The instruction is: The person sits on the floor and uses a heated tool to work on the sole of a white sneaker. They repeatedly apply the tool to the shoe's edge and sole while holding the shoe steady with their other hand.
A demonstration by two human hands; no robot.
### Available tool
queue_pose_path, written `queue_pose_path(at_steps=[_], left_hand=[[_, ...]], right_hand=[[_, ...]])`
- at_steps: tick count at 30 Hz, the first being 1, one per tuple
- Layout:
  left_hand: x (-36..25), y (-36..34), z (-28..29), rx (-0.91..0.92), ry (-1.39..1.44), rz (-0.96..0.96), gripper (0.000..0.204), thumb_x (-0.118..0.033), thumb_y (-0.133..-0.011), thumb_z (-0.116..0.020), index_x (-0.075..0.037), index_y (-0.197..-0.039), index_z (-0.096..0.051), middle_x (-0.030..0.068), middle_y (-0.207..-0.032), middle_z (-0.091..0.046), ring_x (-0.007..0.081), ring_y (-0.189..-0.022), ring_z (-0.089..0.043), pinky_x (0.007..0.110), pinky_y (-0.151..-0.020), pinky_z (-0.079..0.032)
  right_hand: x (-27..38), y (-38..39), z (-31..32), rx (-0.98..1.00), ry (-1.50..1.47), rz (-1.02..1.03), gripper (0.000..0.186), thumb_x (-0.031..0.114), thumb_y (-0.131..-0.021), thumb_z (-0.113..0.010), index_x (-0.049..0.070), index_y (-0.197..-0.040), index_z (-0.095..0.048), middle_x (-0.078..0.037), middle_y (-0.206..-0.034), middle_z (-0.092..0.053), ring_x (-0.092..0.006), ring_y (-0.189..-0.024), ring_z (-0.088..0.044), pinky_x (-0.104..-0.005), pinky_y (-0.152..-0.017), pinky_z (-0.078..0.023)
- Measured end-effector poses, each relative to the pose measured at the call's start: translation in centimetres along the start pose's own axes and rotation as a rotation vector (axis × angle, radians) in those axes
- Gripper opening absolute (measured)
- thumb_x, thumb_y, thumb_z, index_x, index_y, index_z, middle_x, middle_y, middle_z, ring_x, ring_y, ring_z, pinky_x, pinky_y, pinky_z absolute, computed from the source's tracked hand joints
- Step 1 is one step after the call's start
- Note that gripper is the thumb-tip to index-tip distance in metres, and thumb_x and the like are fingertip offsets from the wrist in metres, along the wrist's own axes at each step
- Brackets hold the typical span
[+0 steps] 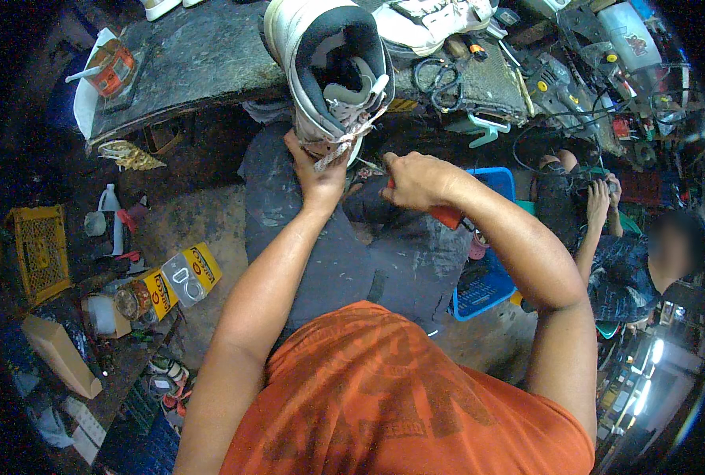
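A white high-top sneaker (pixel 321 55) with a dark lining stands opening-up against the edge of a worn dark workbench (pixel 194 55). My left hand (pixel 314 170) grips the shoe's lower end from below, fingers wrapped around it. My right hand (pixel 416 180) is closed around a red-handled tool (pixel 447 215) just right of the shoe; the tool's tip is hidden behind my fingers. Dark trousers cover my lap beneath both hands.
A second white shoe (pixel 432 20), cables and tools lie on the bench at right. A red glue tin (pixel 111 70) sits at bench left. A blue basket (pixel 483 285), yellow crate (pixel 40 249) and yellow tins (pixel 178 277) are on the floor. Another person (pixel 629 253) sits at right.
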State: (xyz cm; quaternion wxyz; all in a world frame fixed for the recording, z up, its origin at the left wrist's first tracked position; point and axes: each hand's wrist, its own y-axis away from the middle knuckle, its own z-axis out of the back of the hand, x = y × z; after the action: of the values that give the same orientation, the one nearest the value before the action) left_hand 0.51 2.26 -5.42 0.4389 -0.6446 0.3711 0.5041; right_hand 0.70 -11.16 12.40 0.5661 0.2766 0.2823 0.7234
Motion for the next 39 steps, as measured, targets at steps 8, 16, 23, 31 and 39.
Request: queue_pose_path(at_steps=[8, 16, 23, 31, 39], left_hand=[[-0.2, 0.0, 0.1, 0.002, -0.046, -0.007, 0.08, -0.015, -0.079, -0.086, -0.004, -0.136, -0.032, 0.0187, -0.13, -0.055, 0.0292, -0.12, -0.057, 0.039, -0.1, -0.045], [-0.1, -0.2, 0.0, 0.014, -0.064, -0.01, 0.085, -0.012, -0.077, -0.087, -0.005, -0.138, -0.03, 0.0187, -0.132, -0.053, 0.0289, -0.121, -0.056, 0.039, -0.102, -0.043], [0.2, 0.0, 0.0, 0.015, -0.035, 0.014, 0.082, -0.015, -0.078, -0.087, -0.006, -0.136, -0.03, 0.0195, -0.13, -0.054, 0.0296, -0.121, -0.056, 0.039, -0.101, -0.044], [-0.3, -0.2, 0.0, 0.009, -0.078, -0.016, 0.079, -0.015, -0.078, -0.087, -0.006, -0.134, -0.031, 0.0191, -0.127, -0.056, 0.0297, -0.118, -0.058, 0.04, -0.099, -0.045], [-0.5, -0.1, -0.1, -0.005, -0.061, 0.006, 0.079, -0.014, -0.077, -0.087, -0.007, -0.133, -0.032, 0.0174, -0.128, -0.056, 0.0283, -0.119, -0.058, 0.039, -0.099, -0.045]], right_hand=[[0.2, 0.0, -0.1, 0.031, -0.03, -0.003, 0.063, 0.037, -0.089, -0.067, -0.007, -0.132, -0.052, -0.03, -0.108, -0.069, -0.0445, -0.106, -0.067, -0.0504, -0.094, -0.053], [0.3, -0.1, -0.6, 0.014, -0.029, -0.001, 0.06, 0.036, -0.089, -0.067, -0.008, -0.128, -0.053, -0.03, -0.107, -0.07, -0.0451, -0.105, -0.067, -0.0501, -0.094, -0.054], [0.2, -0.1, -1.0, 0.016, -0.056, 0.033, 0.056, 0.036, -0.089, -0.066, -0.007, -0.123, -0.055, -0.03, -0.107, -0.069, -0.0455, -0.105, -0.067, -0.0502, -0.094, -0.054], [0.6, 0.0, -1.1, 0.005, -0.057, 0.018, 0.06, 0.036, -0.089, -0.066, -0.009, -0.127, -0.054, -0.032, -0.108, -0.069, -0.0457, -0.106, -0.067, -0.0504, -0.094, -0.054], [0.9, 0.0, -1.2, 0.019, -0.052, 0.013, 0.063, 0.037, -0.088, -0.066, -0.01, -0.129, -0.053, -0.033, -0.107, -0.069, -0.0462, -0.105, -0.067, -0.0505, -0.094, -0.054]])
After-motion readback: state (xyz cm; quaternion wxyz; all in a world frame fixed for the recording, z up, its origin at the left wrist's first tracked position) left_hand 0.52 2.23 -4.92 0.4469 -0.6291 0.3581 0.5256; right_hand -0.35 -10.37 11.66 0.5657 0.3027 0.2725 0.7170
